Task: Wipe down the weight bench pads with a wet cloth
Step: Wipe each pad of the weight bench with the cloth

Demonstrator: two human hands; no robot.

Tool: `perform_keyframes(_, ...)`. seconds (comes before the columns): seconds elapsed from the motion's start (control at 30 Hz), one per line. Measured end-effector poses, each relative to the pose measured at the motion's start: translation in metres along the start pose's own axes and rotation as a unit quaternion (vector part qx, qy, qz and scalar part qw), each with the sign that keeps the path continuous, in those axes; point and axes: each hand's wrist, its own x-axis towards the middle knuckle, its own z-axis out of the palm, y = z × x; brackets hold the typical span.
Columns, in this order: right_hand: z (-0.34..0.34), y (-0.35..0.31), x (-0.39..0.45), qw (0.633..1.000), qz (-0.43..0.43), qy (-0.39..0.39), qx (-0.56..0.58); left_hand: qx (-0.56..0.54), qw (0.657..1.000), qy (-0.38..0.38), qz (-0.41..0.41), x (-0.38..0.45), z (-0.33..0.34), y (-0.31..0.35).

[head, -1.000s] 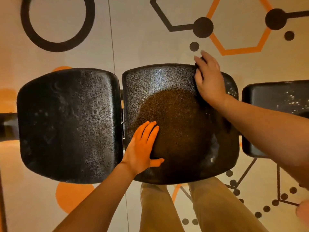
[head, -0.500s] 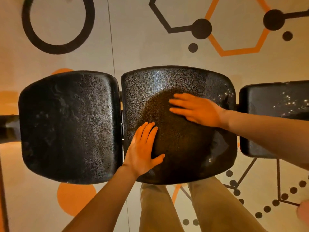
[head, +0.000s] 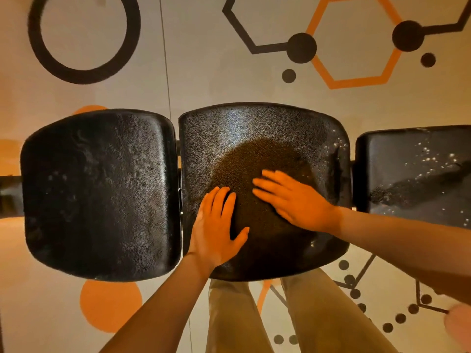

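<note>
Far left, the left pad (head: pixel 99 194) lies dull and smeared, apparently still waiting its turn. On to the middle pad (head: pixel 262 138), where the action is: the left hand (head: pixel 216 230) lies flat on its near-left part, fingers straight and released, grasping nothing, seemingly steadying the bench. Just beside it the right hand (head: pixel 295 200) presses down palm-flat, fingers extended toward the left. The wet cloth? No cloth shows under either hand, so I cannot tell where it is. A darker round patch sits beneath both palms, so this looks like mid-wipe on pad 2 of 3. The next move calls for firm sweeps out to the edges. At right, the right pad (head: pixel 413 174) glistens with droplets. Below, a pale floor (head: pixel 204 72) with black and orange hexagons
</note>
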Motion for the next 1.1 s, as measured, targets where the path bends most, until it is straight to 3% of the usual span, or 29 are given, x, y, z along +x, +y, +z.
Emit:
perform_keyframes(0.1, -0.001, 0.012, -0.012, 0.994, -0.080, -0.056, -0.052, -0.008, 1.000, 0.008, -0.016, 0.003, -0.001, 0.004)
perform_keyframes(0.17, 0.000, 0.035, -0.010, 0.996, -0.057, -0.048, -0.052, -0.009, 0.999, 0.004, -0.031, 0.003, -0.001, 0.006)
perform_keyframes(0.3, -0.024, 0.083, 0.013, 0.982, 0.180, 0.057, 0.002, 0.009, 0.999, -0.006, -0.038, 0.003, -0.001, 0.009)
perform_keyframes(0.43, -0.042, 0.107, 0.032, 0.914, 0.366, 0.155, 0.080, 0.014, 0.999, -0.014, -0.040, 0.004, -0.002, 0.012)
perform_keyframes(0.5, -0.041, 0.105, 0.039, 0.890, 0.412, 0.173, 0.092, 0.021, 0.999, -0.021, -0.043, 0.005, -0.003, 0.014)
perform_keyframes(0.63, -0.029, 0.074, 0.028, 0.911, 0.375, 0.156, 0.069, 0.017, 0.999, -0.024, -0.043, 0.008, -0.005, 0.016)
perform_keyframes(0.77, -0.007, 0.029, -0.019, 0.967, 0.231, 0.088, 0.057, 0.019, 0.998, -0.026, -0.045, 0.009, -0.005, 0.019)
perform_keyframes(0.93, -0.008, 0.030, -0.045, 0.995, 0.096, 0.016, 0.030, 0.036, 0.997, -0.040, -0.050, 0.010, -0.008, 0.021)
perform_keyframes(1.0, -0.015, 0.053, -0.042, 0.994, 0.108, 0.015, 0.030, 0.056, 0.996, -0.052, -0.048, 0.012, -0.008, 0.021)
perform_keyframes(1.1, -0.029, 0.087, -0.026, 0.974, 0.217, 0.062, 0.027, 0.086, 0.993, -0.065, -0.051, 0.014, -0.010, 0.022)
